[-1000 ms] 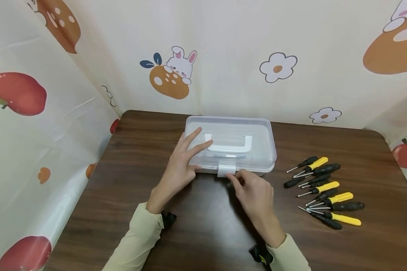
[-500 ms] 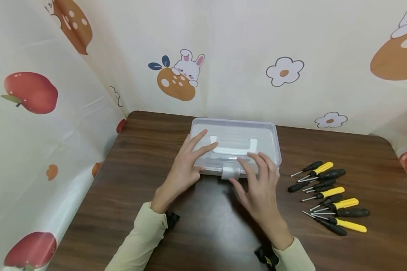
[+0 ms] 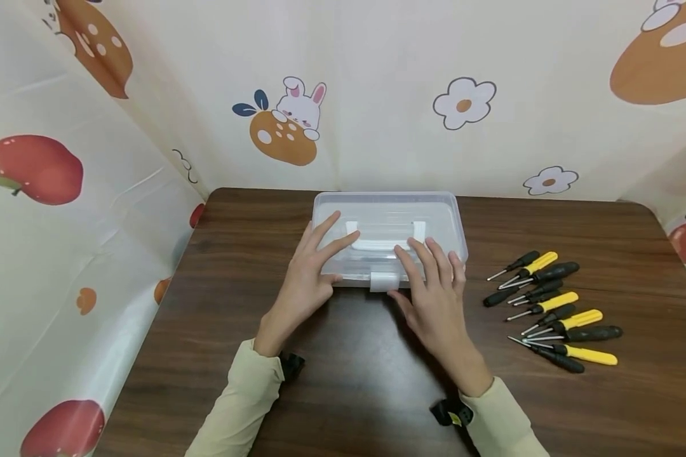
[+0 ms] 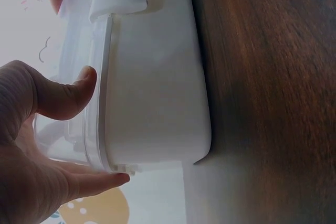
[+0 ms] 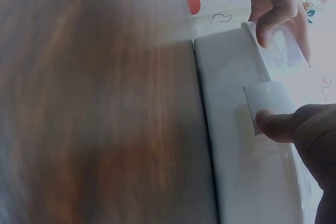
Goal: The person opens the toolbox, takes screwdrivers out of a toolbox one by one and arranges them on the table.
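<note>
A clear-lidded storage box (image 3: 389,206) with a pale body lies on the table, lid down over it. The white carry handle (image 3: 380,245) is folded flat on the lid, and a white latch (image 3: 385,282) sits at the front middle. My left hand (image 3: 305,279) rests on the box's left end, fingers spread over the lid, thumb near its front edge. On the right part of the lid lie the extended fingers of my right hand (image 3: 437,295). Its thumb touches the latch (image 5: 268,103) in the right wrist view. The latch hangs over the front of the box body (image 4: 157,77).
Several screwdrivers (image 3: 591,357) with black or yellow handles lie in a loose row on the table (image 3: 354,381), right of the box. A patterned curtain (image 3: 377,127) rises behind the table's back edge and along its left side.
My right hand has gone from curled fingers at the latch to extended fingers over the lid, its thumb staying by the latch. The left hand keeps its place; the view shifts slightly.
</note>
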Available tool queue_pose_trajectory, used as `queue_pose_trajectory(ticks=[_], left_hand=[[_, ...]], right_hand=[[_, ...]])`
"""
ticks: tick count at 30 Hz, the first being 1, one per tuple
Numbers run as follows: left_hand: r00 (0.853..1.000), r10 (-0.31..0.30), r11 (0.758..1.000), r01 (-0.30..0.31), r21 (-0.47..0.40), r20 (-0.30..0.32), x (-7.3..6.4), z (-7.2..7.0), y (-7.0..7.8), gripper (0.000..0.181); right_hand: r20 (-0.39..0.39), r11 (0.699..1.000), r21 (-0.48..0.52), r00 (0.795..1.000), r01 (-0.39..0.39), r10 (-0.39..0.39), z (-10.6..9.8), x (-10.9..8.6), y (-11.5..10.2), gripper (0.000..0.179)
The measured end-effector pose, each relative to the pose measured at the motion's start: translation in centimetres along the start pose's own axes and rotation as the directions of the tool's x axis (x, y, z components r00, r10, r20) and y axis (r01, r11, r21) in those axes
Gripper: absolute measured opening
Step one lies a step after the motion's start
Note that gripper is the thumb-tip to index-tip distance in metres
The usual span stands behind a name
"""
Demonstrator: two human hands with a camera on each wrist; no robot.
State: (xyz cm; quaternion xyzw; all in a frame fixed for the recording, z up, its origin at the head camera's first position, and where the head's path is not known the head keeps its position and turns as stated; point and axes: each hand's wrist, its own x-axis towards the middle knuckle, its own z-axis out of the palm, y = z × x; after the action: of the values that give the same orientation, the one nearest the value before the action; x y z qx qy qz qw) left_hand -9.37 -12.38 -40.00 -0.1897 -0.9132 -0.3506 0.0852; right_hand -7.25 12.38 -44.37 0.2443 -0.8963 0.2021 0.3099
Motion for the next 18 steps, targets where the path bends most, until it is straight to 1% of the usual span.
queue_pose_trajectory(ticks=[8, 12, 18], left_hand=[[1.0, 0.025, 1.0, -0.025, 0.006, -0.009, 0.03, -0.03, -0.07, 0.092], [1.0, 0.02, 1.0, -0.02, 0.0, -0.01, 0.02, -0.1, -0.02, 0.092], [1.0, 0.003, 1.0, -0.003, -0.002, -0.016, -0.09, -0.31, 0.2, 0.091]], right_hand=[[-0.006, 0.999, -0.001, 0.999, -0.043, 0.043, 0.03, -0.04, -0.31, 0.097], [-0.014, 0.999, 0.0, 0.999, -0.05, 0.05, 0.09, -0.03, -0.39, 0.097], [-0.024, 0.999, -0.008, 0.999, -0.041, 0.041, 0.24, 0.12, -0.41, 0.098]])
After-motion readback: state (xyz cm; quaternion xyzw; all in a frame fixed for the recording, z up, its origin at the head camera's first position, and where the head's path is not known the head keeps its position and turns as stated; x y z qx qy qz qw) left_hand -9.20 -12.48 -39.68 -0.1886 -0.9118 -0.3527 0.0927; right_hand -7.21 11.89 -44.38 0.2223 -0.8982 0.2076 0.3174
